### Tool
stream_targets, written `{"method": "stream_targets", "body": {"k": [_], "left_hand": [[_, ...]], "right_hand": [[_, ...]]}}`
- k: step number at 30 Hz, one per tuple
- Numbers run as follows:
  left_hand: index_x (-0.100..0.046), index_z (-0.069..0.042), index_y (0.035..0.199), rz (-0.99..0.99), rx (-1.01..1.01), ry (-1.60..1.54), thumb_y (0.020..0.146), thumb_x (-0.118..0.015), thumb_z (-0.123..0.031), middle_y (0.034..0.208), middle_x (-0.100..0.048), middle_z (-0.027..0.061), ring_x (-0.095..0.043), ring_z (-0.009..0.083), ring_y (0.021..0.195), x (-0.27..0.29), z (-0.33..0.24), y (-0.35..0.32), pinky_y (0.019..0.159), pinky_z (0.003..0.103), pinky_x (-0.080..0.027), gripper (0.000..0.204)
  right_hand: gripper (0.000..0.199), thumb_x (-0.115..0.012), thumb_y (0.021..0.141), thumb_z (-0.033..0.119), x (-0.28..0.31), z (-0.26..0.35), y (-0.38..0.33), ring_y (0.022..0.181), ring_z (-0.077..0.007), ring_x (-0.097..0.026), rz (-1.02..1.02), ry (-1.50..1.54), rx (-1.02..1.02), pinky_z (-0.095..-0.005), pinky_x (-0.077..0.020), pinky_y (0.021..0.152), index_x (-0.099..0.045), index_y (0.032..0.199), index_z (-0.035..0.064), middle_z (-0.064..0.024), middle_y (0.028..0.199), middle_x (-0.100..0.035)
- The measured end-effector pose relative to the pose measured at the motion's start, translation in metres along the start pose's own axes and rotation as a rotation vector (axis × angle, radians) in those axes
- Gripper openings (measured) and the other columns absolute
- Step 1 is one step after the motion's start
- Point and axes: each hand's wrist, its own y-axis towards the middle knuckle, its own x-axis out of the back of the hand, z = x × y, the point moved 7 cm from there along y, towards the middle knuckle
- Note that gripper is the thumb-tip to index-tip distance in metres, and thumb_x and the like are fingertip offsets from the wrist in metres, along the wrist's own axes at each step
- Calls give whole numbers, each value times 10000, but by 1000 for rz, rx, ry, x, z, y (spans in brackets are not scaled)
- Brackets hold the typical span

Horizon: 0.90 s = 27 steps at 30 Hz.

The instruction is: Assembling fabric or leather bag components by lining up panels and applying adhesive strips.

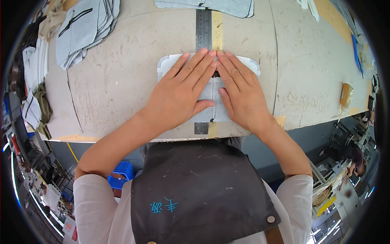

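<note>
A light grey-blue panel (207, 92) with white rounded upper corners lies on the table under both palms. My left hand (176, 95) rests flat on its left half, fingers stretched toward the far edge. On the right half my right hand (245, 97) lies the same way, and the fingertips of the two hands meet at the middle. A seam line runs down the panel between my thumbs. Beneath it passes a steel ruler (203, 30) fixed to the table, beside a yellow strip (217, 30). My hands hide much of the panel.
Stacked grey-blue panels (81, 30) lie at the far left, with more panels (211, 5) at the far edge. White pieces (38, 61) hang at the left rim. A bottle with amber contents (346, 95) lies at the right. A blue bin (124, 171) stands below the table.
</note>
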Motion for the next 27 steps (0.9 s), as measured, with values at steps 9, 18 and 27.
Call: {"method": "stream_targets", "body": {"k": [9,18,27], "left_hand": [[-334,3,1482,107,92,49,811,-701,-391,1581,-282,146,-227,294,1483,7,23,-32,1210,444,-174,860],[-384,-5,1458,69,104,115,828,-701,-365,1566,-321,135,-268,278,1469,15,34,-56,1200,441,-211,792],[-468,-7,1402,-37,94,117,820,-717,-221,1519,-410,121,-346,315,1429,23,35,-71,1162,460,-296,668]], "right_hand": [[616,-596,921,242,9,-16,-19,1454,-268,-296,183,-146,-21,-407,-243,1194,-392,1447,-4,-128,1553,-344],[606,-570,931,233,19,-27,-37,1455,-283,-295,135,-203,-44,-418,-237,1192,-380,1452,-9,-134,1554,-343],[491,-577,890,101,35,-33,-54,1406,-290,-378,97,-210,-38,-429,-348,1116,-505,1364,-6,-107,1494,-443]]}}
